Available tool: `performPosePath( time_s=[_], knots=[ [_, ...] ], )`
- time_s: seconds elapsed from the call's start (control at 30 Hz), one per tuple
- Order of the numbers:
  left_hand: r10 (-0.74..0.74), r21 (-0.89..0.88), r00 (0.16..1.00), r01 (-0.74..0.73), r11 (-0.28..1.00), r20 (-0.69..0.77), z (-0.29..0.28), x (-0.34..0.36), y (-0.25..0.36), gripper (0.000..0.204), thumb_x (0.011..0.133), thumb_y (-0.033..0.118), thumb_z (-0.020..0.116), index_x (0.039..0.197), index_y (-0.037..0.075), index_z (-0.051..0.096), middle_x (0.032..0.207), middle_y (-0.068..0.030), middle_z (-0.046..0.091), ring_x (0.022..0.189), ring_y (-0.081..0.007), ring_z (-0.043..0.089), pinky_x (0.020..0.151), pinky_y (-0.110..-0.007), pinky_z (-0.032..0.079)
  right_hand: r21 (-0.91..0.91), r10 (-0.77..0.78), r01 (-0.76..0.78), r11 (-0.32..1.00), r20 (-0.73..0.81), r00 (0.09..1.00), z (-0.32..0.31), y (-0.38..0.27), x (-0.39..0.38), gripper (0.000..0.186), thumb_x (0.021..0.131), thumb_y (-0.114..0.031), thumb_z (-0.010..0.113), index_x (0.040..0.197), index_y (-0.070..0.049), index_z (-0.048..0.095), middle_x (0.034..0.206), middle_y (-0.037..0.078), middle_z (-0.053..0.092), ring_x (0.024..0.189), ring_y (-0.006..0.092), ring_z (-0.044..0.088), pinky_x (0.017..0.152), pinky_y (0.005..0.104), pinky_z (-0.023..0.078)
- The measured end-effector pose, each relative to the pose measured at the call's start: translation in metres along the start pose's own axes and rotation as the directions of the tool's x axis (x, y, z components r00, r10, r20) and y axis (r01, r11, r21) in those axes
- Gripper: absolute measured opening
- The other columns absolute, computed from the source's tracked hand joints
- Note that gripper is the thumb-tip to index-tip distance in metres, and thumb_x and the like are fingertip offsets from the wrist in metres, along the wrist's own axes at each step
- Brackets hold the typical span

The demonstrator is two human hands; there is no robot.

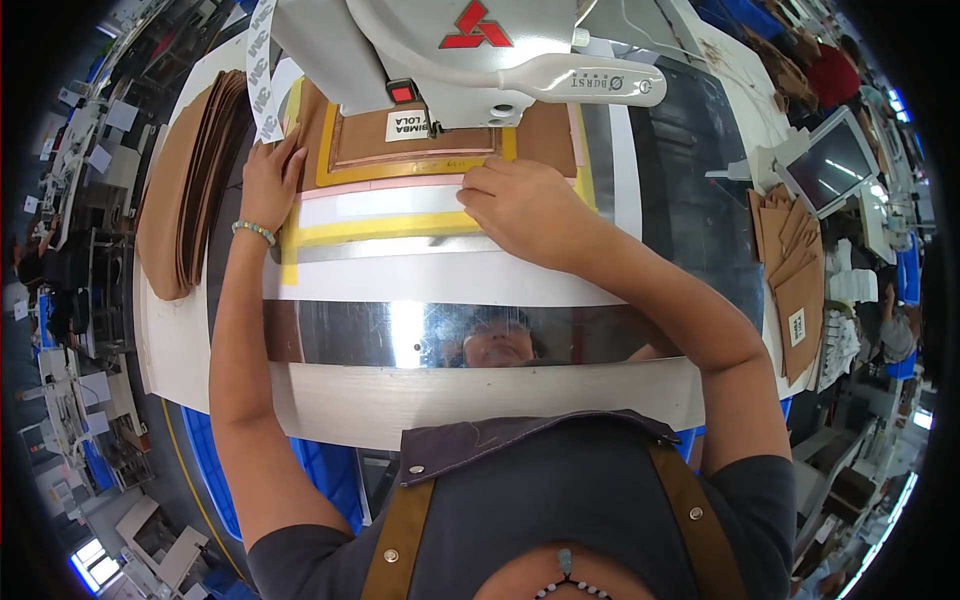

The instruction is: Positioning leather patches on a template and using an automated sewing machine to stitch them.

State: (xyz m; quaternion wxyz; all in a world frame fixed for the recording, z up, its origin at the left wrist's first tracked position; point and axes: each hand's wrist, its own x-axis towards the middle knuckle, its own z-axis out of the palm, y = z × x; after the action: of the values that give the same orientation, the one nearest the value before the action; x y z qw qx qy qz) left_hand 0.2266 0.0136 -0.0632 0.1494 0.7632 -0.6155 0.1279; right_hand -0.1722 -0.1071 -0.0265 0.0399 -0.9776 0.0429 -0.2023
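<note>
A brown panel (545,140) lies under the head of a white sewing machine (430,50), with a yellow rectangular frame (420,170) and a small white printed label (407,126) on it. At the panel's left edge, my left hand (270,180) rests with its fingers stretched, beside a hanging white printed tape (262,75). My right hand (525,210) is closed, its fingertips bent together at the frame's near right corner. Whatever lies within those fingers is hidden. The machine's needle area (434,128) sits above the frame, between my hands.
A stack of brown panels (190,190) stands at the left, and more brown pieces (792,280) lie at the right below a screen (828,162). A shiny metal plate (550,335) runs along the near side. Blue bins (325,480) show below the table edge.
</note>
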Motion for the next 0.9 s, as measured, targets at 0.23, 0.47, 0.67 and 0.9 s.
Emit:
performPosePath(
  time_s=[0.23, 0.47, 0.67, 0.9],
  knots=[
    [-0.156, -0.795, 0.980, 0.194, 0.575, 0.126, 0.011, 0.011, 0.039, 0.020, 0.098, 0.020, 0.079, 0.113, 0.007, 0.077, 0.163, -0.0137, 0.049, 0.145, -0.0268, 0.052, 0.121, -0.038, 0.039, -0.009, 0.037, -0.038, 0.999, -0.074, 0.997, -0.002, -0.002, -0.003, 0.014, 0.089, -0.012, 0.073, 0.100, -0.005, 0.075, 0.099, 0.007, 0.068, 0.094, 0.0249, 0.068, 0.080, 0.0397, 0.056],
    [-0.159, -0.803, 0.923, 0.384, 0.456, 0.351, 0.011, 0.027, 0.085, 0.027, 0.101, 0.030, 0.076, 0.099, 0.003, 0.072, 0.141, -0.0100, 0.061, 0.130, -0.0240, 0.056, 0.108, -0.037, 0.044, -0.159, 0.110, -0.091, 0.983, 0.112, 0.988, -0.030, 0.015, -0.019, 0.008, 0.083, -0.009, 0.073, 0.087, -0.004, 0.077, 0.091, 0.007, 0.070, 0.090, 0.0261, 0.071, 0.080, 0.0399, 0.058],
    [-0.061, -0.284, 0.998, 0.065, 0.957, 0.022, 0.035, 0.037, 0.156, 0.030, 0.089, 0.032, 0.078, 0.096, 0.002, 0.077, 0.115, -0.0155, 0.064, 0.118, -0.0378, 0.054, 0.095, -0.049, 0.045, -0.241, 0.107, -0.078, 0.967, 0.112, 0.988, -0.045, 0.034, -0.047, 0.007, 0.079, -0.008, 0.073, 0.084, -0.003, 0.075, 0.091, 0.009, 0.070, 0.087, 0.0278, 0.072, 0.077, 0.0397, 0.059],
    [-0.171, -0.462, 0.981, 0.109, 0.880, -0.093, 0.028, 0.045, 0.181, 0.021, 0.089, 0.019, 0.068, 0.087, -0.001, 0.075, 0.081, -0.0230, 0.065, 0.080, -0.0436, 0.061, 0.076, -0.047, 0.050, 0.128, 0.189, -0.173, 0.977, -0.125, 0.974, -0.058, 0.038, -0.065, 0.011, 0.091, -0.011, 0.071, 0.086, -0.002, 0.070, 0.089, 0.010, 0.067, 0.083, 0.0305, 0.068, 0.072, 0.0413, 0.056]
  ],
)
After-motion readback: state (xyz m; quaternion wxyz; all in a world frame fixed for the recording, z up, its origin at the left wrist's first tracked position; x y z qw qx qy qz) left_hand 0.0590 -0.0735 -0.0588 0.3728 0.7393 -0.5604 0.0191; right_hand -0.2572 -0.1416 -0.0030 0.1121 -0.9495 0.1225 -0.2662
